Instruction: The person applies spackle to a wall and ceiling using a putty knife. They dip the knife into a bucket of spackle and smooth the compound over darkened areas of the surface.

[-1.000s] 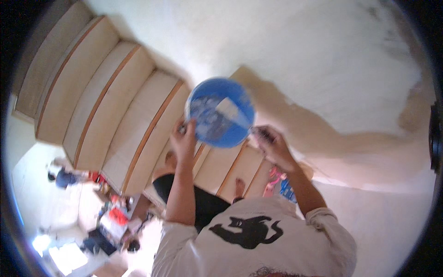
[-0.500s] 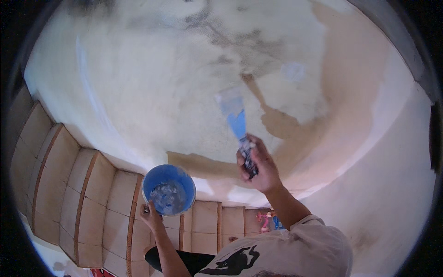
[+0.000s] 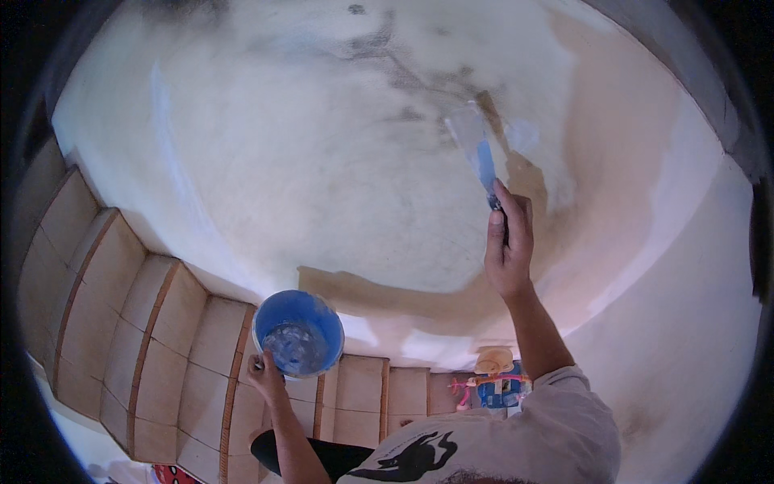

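Broad-bladed blue-and-whitish scraper (image 3: 476, 145): before the pale stained wall (image 3: 322, 177); contact we cannot tell.
Right hand (image 3: 510, 242): fingers wrapped round its dark handle (image 3: 495, 202), likely for control.
Round blue plastic bucket (image 3: 322, 316): above tan tiled stairs (image 3: 197, 343), mouth up, we judge to keep its grey paste (image 3: 296, 347) in.
Left hand (image 3: 266, 377): fingers gripping the bucket's near edge, probably steadying it.

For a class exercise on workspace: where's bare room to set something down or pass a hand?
Free: the brown-edged beige tiled steps left of the round blue bucket; the gap before the smudged pale wall, between bucket and right hand. Crowded: around the left hand holding the bucket, and the pink-and-blue clutter below the right forearm.
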